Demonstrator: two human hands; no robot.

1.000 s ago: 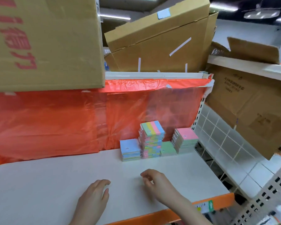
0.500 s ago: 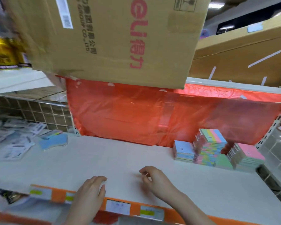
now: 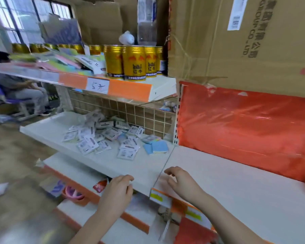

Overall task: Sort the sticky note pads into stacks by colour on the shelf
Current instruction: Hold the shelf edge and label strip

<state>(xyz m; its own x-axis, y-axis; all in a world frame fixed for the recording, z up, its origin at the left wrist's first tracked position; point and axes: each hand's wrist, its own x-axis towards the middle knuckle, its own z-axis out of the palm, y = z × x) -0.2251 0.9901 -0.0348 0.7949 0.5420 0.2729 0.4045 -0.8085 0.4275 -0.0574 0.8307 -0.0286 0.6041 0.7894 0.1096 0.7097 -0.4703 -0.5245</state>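
Two light-blue sticky note pads (image 3: 156, 147) lie flat on the white shelf (image 3: 102, 164), with a multicolour pad (image 3: 151, 138) just behind them. Left of these is a loose heap of wrapped pads (image 3: 102, 136) showing white labels. My left hand (image 3: 119, 188) hovers at the shelf's front edge, fingers loosely curled, holding nothing. My right hand (image 3: 180, 183) hovers over the adjoining white shelf (image 3: 245, 182), fingers curled and empty. The sorted stacks are out of view to the right.
Gold drink cans (image 3: 134, 65) and scattered coloured pads (image 3: 56, 62) sit on the upper shelf. A large cardboard box (image 3: 236, 41) overhangs orange plastic sheeting (image 3: 245, 127). Lower shelves hold a pink bowl (image 3: 74, 193). A seated person (image 3: 16, 85) is at far left.
The view has swung left, from the sorted stacks to the shelf with the unsorted pads. Both hands stay empty near the shelf's front edge.
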